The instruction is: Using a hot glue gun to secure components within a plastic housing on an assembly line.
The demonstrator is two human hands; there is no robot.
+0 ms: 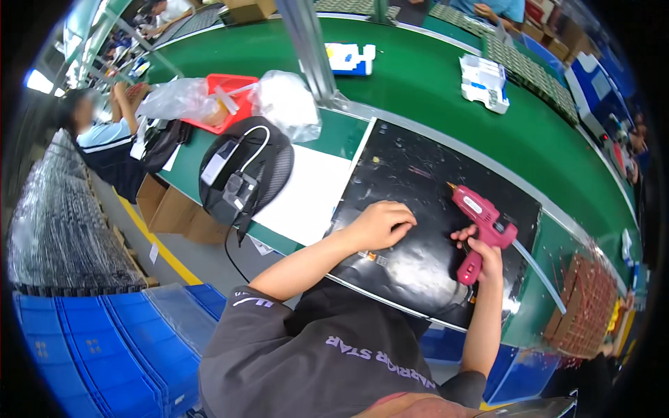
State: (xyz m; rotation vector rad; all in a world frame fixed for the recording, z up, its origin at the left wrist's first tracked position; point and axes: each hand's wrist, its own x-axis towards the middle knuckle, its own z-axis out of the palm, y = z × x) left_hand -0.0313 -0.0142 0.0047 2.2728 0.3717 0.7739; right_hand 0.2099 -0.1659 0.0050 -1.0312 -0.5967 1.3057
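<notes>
My right hand [489, 259] is wrapped round the handle of a pink hot glue gun [481, 212], held over the right part of a black mat [411, 188]. The gun's nozzle points to the far left, and a long whitish glue stick [540, 275] sticks out of its back end. My left hand [382, 225] lies loosely curled near the mat's left side, apart from the gun, its fingers together and nothing visible in them. Close to it on the mat are some small orange and white bits [373, 257].
To the left, a black mesh cap [275, 157] with a cabled device lies by white paper [313, 188]. Beyond are a red bin [240, 104] and plastic bags. A metal post [310, 52] rises ahead beside a green conveyor [411, 73]. Red-wired parts [585, 306] stand right; a co-worker [104, 125] sits left.
</notes>
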